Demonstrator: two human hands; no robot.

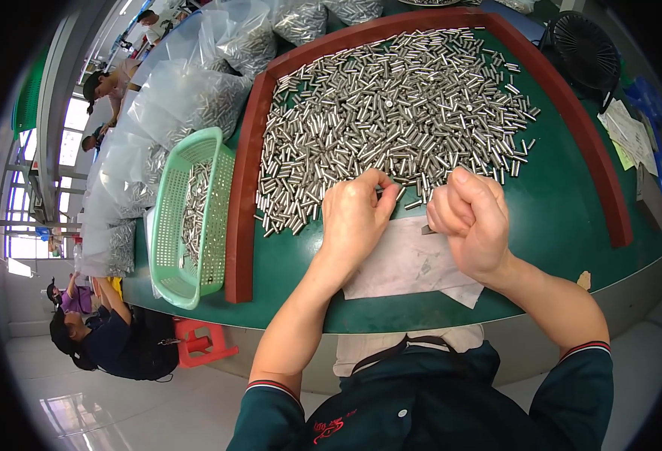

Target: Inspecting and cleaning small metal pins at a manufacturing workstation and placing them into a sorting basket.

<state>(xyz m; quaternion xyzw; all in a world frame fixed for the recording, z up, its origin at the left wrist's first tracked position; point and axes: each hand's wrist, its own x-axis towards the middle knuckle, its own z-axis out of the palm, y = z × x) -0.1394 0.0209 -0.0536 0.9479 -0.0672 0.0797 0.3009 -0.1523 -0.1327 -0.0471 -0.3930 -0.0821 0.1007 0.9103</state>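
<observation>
My left hand (353,214) is closed, its thumb and index finger pinched together at the near edge of a spread of short metal pins (391,105). A single pin (401,193) shows at the thumb tip; it appears to be in the pinch, though the fingers partly hide it. My right hand (472,225) is curled into a fist to the right. A small dark grey piece (427,230) sticks out below its fingers; most of it is hidden. Under and between both hands lies a pinkish-white cloth (399,267) with faint smudges, flat on the green tabletop (556,203).
A dark red raised border (242,218) frames the pins on the left, back and right. Beyond it stand a green plastic basket (167,248) holding pins and several clear bags (196,98) of pins. A black fan (583,52) and papers (628,131) are at right. Co-workers sit at left.
</observation>
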